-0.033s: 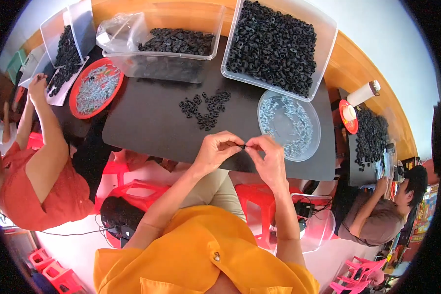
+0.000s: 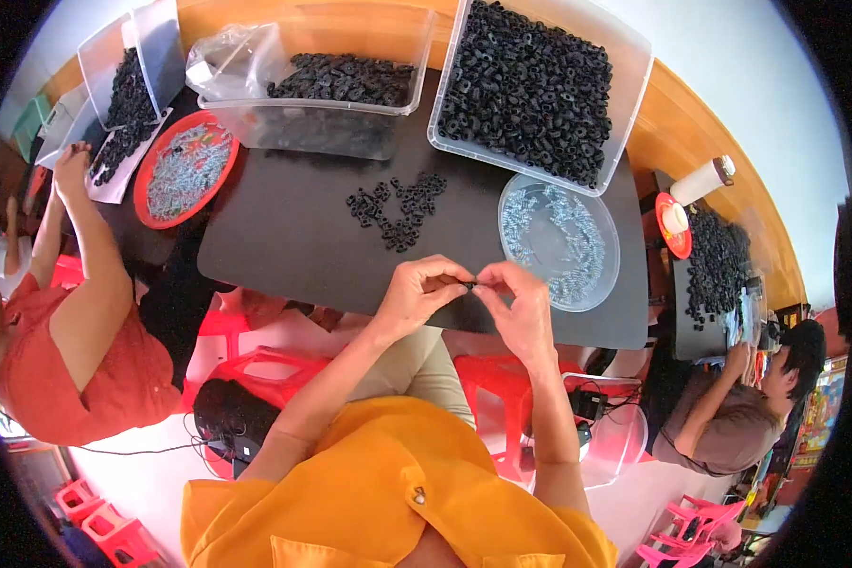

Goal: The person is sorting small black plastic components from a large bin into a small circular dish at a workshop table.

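My left hand (image 2: 417, 295) and my right hand (image 2: 519, 301) meet over the near edge of the dark table (image 2: 293, 227). Between their pinched fingertips is a small black plastic part (image 2: 469, 283), largely covered by the fingers. Whether a screw is with it cannot be made out. Beyond my left hand lies a loose pile of small black plastic parts (image 2: 399, 213). Close to my right hand stands a round clear tray (image 2: 608, 270) with many small silvery screws (image 2: 573, 237) spread in it.
At the back are a tilted clear bin (image 2: 433, 133) heaped with black parts and a second clear bin (image 2: 312, 133) holding more, plus a plastic bag (image 2: 232, 64). A red plate (image 2: 145, 194) of screws lies left. People sit on both sides (image 2: 85, 360), (image 2: 729, 426).
My hands stay in nearly the same place, pinching the small black part; it seems turned very slightly between the fingertips. Nothing else has visibly moved.
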`<state>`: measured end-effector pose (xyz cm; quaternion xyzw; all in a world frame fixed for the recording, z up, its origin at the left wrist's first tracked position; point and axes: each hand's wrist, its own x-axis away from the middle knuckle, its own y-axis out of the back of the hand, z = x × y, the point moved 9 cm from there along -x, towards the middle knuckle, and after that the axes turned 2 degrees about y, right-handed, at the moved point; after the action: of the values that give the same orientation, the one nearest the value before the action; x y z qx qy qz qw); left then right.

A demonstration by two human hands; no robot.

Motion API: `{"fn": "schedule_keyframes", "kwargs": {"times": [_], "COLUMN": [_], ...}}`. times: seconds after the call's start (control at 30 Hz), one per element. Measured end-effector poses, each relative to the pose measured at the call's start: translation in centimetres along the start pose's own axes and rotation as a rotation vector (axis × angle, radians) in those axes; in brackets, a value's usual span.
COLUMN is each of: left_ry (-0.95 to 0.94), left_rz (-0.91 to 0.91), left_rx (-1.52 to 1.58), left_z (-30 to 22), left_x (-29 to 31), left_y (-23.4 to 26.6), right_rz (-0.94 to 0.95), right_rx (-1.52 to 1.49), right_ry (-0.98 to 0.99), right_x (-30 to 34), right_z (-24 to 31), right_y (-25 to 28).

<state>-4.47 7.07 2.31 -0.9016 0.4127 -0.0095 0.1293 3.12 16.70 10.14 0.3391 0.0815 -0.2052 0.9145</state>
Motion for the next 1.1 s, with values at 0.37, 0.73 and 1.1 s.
{"fn": "schedule_keyframes", "kwargs": {"times": [0.37,0.73,1.1], "left_ry": [0.033,0.041,0.043], "left_rz": [-0.033,-0.060,-0.014], "left_rx": [0.144,0.206,0.220], "left_z": [1.0,0.7,0.5], "left_x": [1.1,1.0,1.2], "left_y": [2.0,3.9,3.9], "right_rz": [0.025,-0.256,-0.112], "right_rx": [-0.149,0.268,0.393], "right_ry": [0.076,0.033,-0.020], "right_x": [-0.3,-8.3,-9.1], "right_z": [0.6,-3.5,-4.2], "right_y": [-1.8,-6.1,-7.9]}}
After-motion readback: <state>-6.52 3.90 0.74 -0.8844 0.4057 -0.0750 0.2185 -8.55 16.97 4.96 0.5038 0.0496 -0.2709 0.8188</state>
